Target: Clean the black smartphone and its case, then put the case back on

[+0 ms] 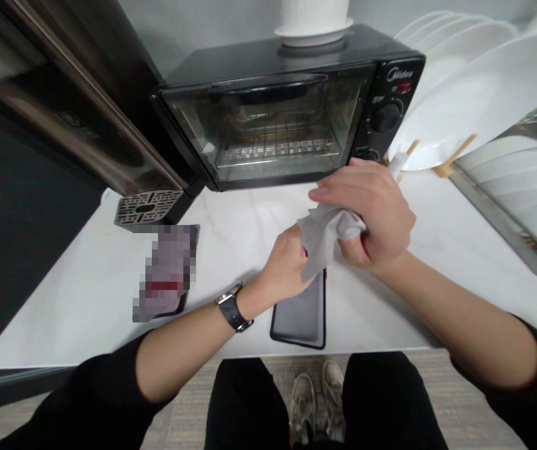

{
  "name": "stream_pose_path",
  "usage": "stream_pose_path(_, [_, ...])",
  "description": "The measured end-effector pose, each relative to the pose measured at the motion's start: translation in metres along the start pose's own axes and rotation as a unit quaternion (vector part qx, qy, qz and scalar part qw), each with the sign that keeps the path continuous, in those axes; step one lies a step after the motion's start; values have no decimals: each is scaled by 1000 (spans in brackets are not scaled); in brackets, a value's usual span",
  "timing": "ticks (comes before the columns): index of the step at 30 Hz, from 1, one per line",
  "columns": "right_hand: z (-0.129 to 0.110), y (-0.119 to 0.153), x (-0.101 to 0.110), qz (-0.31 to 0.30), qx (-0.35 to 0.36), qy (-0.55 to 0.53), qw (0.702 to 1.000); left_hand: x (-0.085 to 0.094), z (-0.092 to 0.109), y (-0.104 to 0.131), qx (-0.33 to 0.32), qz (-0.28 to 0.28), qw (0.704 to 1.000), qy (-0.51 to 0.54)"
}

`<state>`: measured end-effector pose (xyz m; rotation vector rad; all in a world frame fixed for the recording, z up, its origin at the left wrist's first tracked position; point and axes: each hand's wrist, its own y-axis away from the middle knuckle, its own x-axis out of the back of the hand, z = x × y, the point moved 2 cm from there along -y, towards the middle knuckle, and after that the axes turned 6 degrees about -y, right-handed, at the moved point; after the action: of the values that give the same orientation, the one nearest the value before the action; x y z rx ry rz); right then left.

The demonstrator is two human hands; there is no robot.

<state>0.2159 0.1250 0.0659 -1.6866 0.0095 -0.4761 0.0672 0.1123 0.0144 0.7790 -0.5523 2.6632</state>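
A grey phone case point(300, 315) with a black rim and a small red spot on its right edge lies on the white counter in front of me. My left hand point(287, 262), with a watch point(233, 306) on the wrist, is closed over the upper part of the case; its fingertips are partly hidden. Just above it, my right hand point(374, 209) grips a crumpled grey cloth point(322, 234) between thumb and fingers. The cloth hangs down toward my left hand and covers part of it and the case's top end.
A black toaster oven point(272, 137) stands at the back with a white pot point(315, 19) on top. At left are a drink dispenser point(149, 206) and a blurred-out phone-like object point(167, 272). White plates point(474, 94) stand in a rack at right, beside a sink edge point(507, 219).
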Motion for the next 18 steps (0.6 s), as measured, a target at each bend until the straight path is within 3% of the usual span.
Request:
stream_pose_path(3, [12,2,-3,11,-158,-33,987,1,0,-2,36,8,999,33])
stream_pose_path(5, [18,3,-4,12,-221,-43,974,1,0,-3,52,4,997,64])
stream_pose_path(7, [17,3,-2,13,-210,-49,976,1,1,-3,49,0,997,65])
stream_pose_path(12, [1,3,4,-5,-52,-22,998,1,6,-1,-10,-2,1000,5])
stream_pose_path(14, [5,4,4,3,-94,-22,995,1,7,-1,-16,7,1000,15])
stream_pose_path(18, [19,5,-2,27,-211,-55,976,1,4,-1,35,4,998,55])
